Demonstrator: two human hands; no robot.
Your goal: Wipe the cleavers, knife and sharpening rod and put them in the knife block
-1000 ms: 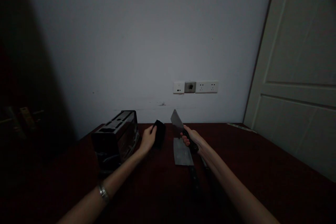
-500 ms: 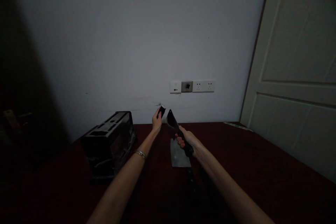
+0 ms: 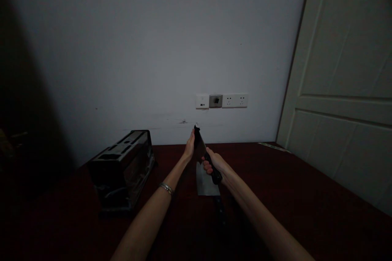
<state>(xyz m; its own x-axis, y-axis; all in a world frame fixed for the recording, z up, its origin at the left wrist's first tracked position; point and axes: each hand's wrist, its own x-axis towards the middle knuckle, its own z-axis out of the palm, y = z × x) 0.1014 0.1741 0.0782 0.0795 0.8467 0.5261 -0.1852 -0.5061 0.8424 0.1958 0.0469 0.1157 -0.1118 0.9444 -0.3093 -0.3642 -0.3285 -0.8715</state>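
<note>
My right hand (image 3: 217,163) is closed round the black handle (image 3: 216,176) of a knife (image 3: 200,142), its dark blade angled up and away towards the wall. My left hand (image 3: 190,146) is against the left side of that blade, holding a small black piece with a ragged, whitish end (image 3: 197,127) at the blade's far end. What the black piece is made of is too dim to tell. Beneath my right hand a cleaver (image 3: 206,183) with a broad grey blade lies flat on the dark red table, its black handle towards me.
A black slotted knife block (image 3: 122,171) with clear sides stands on the table at the left. Behind are a pale wall with sockets (image 3: 234,100) and, at right, a white panelled door (image 3: 339,102). A patterned strip (image 3: 273,147) lies near the table's back right edge.
My left hand has moved right with the black piece, from beside the knife to against its blade. My right hand keeps its hold on the handle. The view has shifted slightly.
</note>
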